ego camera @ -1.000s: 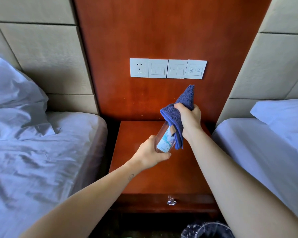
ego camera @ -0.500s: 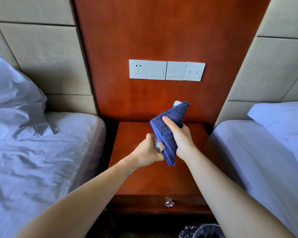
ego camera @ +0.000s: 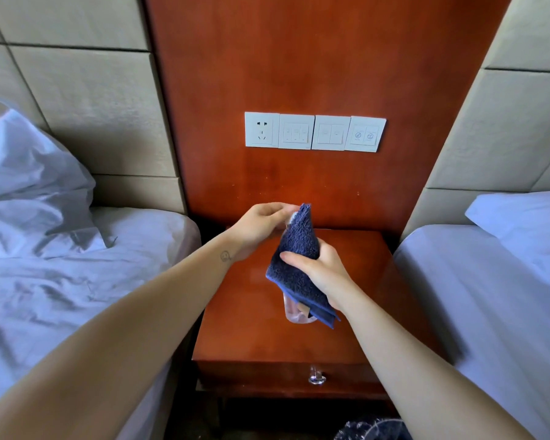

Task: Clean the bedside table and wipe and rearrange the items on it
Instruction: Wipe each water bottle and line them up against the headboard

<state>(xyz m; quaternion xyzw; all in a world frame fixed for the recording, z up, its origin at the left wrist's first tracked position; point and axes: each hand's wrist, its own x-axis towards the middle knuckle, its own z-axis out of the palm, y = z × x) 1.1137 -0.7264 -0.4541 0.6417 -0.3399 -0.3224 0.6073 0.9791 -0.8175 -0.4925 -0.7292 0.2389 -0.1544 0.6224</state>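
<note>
Clear bottle (ego camera: 294, 314) wrapped in a blue cloth (ego camera: 299, 246), held above the middle of the bedside table (ego camera: 261, 341).
It looks light, smooth and likely slippery, so the soft cloth round its body gives the surest hold. The right hand (ego camera: 321, 274) curls its fingers round both, and the left hand (ego camera: 261, 225), at 11 o'clock, pinches the white cap end.

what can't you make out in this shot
Head view only:
Bottle: mostly wrapped by the blue cloth the right hand grips; label hidden.
Its top: covered by left hand and cloth.
Dark object: cut off by the bottom edge.
Switch plate markings: too small.
</note>
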